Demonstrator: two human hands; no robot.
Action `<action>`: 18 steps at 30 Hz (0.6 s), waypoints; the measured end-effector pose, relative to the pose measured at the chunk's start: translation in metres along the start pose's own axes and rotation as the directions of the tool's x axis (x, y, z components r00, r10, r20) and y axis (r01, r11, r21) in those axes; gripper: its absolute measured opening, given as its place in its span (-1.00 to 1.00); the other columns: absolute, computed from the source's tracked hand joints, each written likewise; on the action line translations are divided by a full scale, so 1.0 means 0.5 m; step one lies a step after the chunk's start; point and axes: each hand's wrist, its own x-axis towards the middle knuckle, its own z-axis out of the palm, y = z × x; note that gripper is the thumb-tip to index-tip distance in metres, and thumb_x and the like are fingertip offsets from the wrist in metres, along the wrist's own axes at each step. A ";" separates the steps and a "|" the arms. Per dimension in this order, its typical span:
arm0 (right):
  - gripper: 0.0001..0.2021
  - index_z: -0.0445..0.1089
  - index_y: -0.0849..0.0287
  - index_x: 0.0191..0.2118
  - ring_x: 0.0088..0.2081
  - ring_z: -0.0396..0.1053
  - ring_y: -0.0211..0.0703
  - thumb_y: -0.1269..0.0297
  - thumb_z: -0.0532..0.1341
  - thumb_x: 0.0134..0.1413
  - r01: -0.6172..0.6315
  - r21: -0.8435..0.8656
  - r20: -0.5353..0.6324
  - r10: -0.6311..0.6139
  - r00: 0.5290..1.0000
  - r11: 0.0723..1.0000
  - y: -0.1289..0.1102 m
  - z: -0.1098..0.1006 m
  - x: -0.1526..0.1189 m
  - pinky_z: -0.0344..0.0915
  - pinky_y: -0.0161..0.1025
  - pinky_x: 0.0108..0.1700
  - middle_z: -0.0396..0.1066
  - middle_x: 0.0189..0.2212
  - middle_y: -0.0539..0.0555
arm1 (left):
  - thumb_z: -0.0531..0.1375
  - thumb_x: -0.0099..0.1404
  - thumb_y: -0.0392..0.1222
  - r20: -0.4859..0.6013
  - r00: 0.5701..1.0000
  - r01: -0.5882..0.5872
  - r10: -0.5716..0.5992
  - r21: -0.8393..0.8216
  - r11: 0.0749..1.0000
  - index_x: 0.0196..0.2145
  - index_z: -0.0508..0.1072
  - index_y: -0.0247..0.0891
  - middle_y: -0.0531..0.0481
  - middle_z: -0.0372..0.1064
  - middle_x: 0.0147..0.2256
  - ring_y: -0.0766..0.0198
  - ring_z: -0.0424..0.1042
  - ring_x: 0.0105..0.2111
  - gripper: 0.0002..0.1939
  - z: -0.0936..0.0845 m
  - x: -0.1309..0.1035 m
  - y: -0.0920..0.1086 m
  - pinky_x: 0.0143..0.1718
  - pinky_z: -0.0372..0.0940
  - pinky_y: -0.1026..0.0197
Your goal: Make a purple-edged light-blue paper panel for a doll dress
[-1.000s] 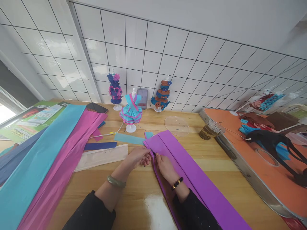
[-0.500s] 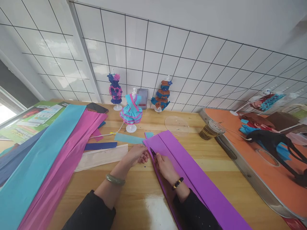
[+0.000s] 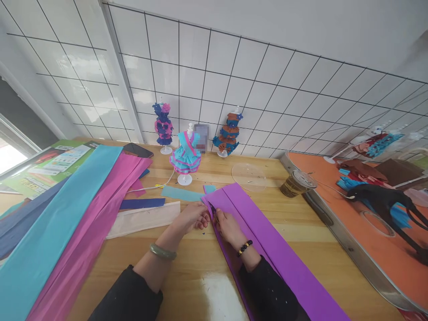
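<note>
A long folded sheet of purple crepe paper (image 3: 270, 238) lies slantwise on the wooden table. My right hand (image 3: 229, 227) rests over it, fingers closed round a pair of dark scissors (image 3: 212, 208). The blades point at the sheet's far left corner; the handles are mostly hidden in my palm. Beside that corner my left hand (image 3: 193, 217) pinches the paper's edge, fingers curled. Just beyond lie a light blue strip (image 3: 183, 193) and a small blue piece (image 3: 210, 189).
Doll stands with paper dresses, including a blue-and-pink one (image 3: 186, 156), line the tiled wall. Left are long blue and pink paper sheets (image 3: 72, 214), a cream strip (image 3: 143, 220) and a phone (image 3: 138, 150). Right are a clear disc (image 3: 249, 176), a drink cup (image 3: 297, 183) and an orange-topped table (image 3: 361, 240).
The scissors have shifted slightly toward the far end of the purple paper. My left hand keeps its pinch at the corner. The whole view has moved a little.
</note>
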 end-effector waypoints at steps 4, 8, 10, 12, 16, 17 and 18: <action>-0.69 0.25 0.21 -0.02 -0.14 0.33 -0.13 0.22 0.12 0.14 0.001 -0.013 0.025 -0.001 1.000 1.000 -0.014 -0.004 0.003 0.32 -0.06 -0.14 0.29 -0.06 0.12 | 0.07 0.28 -0.11 -0.006 1.000 0.013 -0.013 0.008 1.000 -0.14 0.32 -0.33 -0.01 0.35 -0.30 0.37 0.36 -0.44 -0.73 -0.001 0.004 -0.003 -0.45 0.33 0.25; -0.69 0.25 0.21 -0.02 -0.14 0.33 -0.13 0.22 0.12 0.14 -0.014 -0.011 0.035 0.014 0.999 1.000 -0.015 -0.002 0.009 0.32 -0.06 -0.15 0.29 -0.07 0.12 | 0.07 0.28 -0.11 -0.007 1.000 0.021 -0.021 0.009 1.000 -0.11 0.31 -0.32 -0.04 0.35 -0.24 0.33 0.38 -0.37 -0.72 -0.001 0.005 -0.004 -0.38 0.35 0.20; -0.69 0.25 0.21 -0.02 -0.14 0.33 -0.13 0.22 0.12 0.14 -0.026 -0.004 0.038 0.027 0.999 1.000 -0.012 0.002 0.012 0.32 -0.07 -0.15 0.29 -0.07 0.12 | 0.08 0.28 -0.12 -0.006 1.000 0.026 -0.026 0.010 1.000 -0.11 0.31 -0.32 -0.05 0.35 -0.23 0.32 0.39 -0.35 -0.72 0.000 0.005 -0.003 -0.37 0.35 0.18; -0.69 0.25 0.22 -0.02 -0.15 0.34 -0.13 0.22 0.12 0.14 -0.036 0.002 0.041 0.036 0.999 0.999 -0.009 0.005 0.015 0.32 -0.07 -0.15 0.29 -0.07 0.12 | 0.08 0.28 -0.12 -0.007 1.000 0.029 -0.028 0.013 1.000 -0.11 0.31 -0.32 -0.05 0.35 -0.23 0.32 0.39 -0.35 -0.72 0.001 0.005 -0.002 -0.37 0.35 0.18; -0.69 0.27 0.23 -0.04 -0.15 0.34 -0.10 0.20 0.11 0.14 -0.043 0.012 0.036 0.042 0.998 0.999 -0.003 0.011 0.018 0.32 -0.07 -0.16 0.30 -0.09 0.10 | 0.08 0.28 -0.12 -0.010 0.999 0.033 -0.033 0.018 0.999 -0.10 0.31 -0.32 -0.06 0.34 -0.20 0.30 0.39 -0.32 -0.71 0.002 0.002 -0.001 -0.34 0.35 0.16; -0.69 0.27 0.24 -0.04 -0.15 0.34 -0.09 0.20 0.12 0.14 -0.042 0.014 0.031 0.042 0.999 0.999 -0.002 0.012 0.018 0.32 -0.07 -0.16 0.30 -0.09 0.10 | 0.08 0.27 -0.12 -0.011 0.999 0.035 -0.035 0.019 0.999 -0.09 0.31 -0.32 -0.06 0.34 -0.19 0.29 0.39 -0.31 -0.71 0.003 0.002 -0.001 -0.32 0.35 0.14; -0.69 0.27 0.24 -0.04 -0.15 0.34 -0.09 0.20 0.12 0.14 -0.040 0.015 0.024 0.040 0.999 0.999 -0.002 0.013 0.019 0.32 -0.07 -0.16 0.30 -0.09 0.10 | 0.08 0.27 -0.12 -0.012 0.999 0.037 -0.037 0.019 0.999 -0.09 0.31 -0.31 -0.07 0.34 -0.18 0.28 0.39 -0.29 -0.70 0.003 0.002 -0.001 -0.30 0.35 0.13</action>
